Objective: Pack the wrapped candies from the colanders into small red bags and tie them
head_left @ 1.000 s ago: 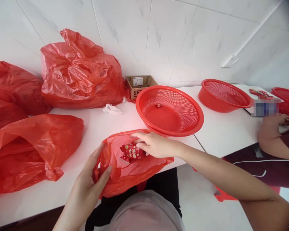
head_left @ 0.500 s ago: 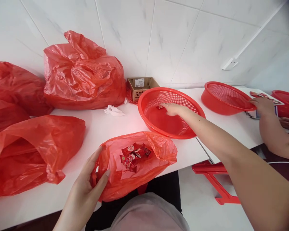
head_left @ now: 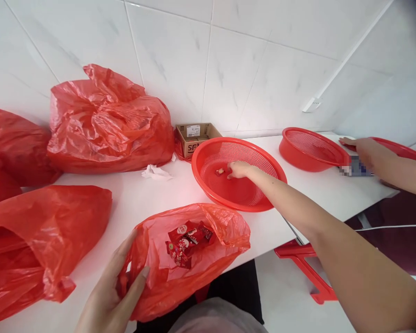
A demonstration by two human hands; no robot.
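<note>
My left hand [head_left: 114, 286] grips the left rim of a red plastic bag [head_left: 194, 296], fingers outside and thumb toward the opening. Several small red snack packets [head_left: 189, 240] lie inside that bag, whose mouth faces up. My right hand [head_left: 238, 169] reaches into a large red plastic basket [head_left: 270, 164] with perforated sides. Its fingers are bent and apart, just right of one small red packet [head_left: 220, 171] on the basket floor. I see nothing between them.
Big red bags [head_left: 111, 129] stand along the wall at left, with an open-mouthed red bag [head_left: 65, 231] nearer. A cardboard box [head_left: 194, 138] and crumpled white tissue [head_left: 156, 173] lie behind. At right are another red basket [head_left: 312, 150], another person's hand [head_left: 364, 150] and a red stool [head_left: 298, 252].
My right hand has drawn slightly right of the small packet, which now shows fully. The other person's hand has left the second basket's rim. The whole view has shifted a little.
</note>
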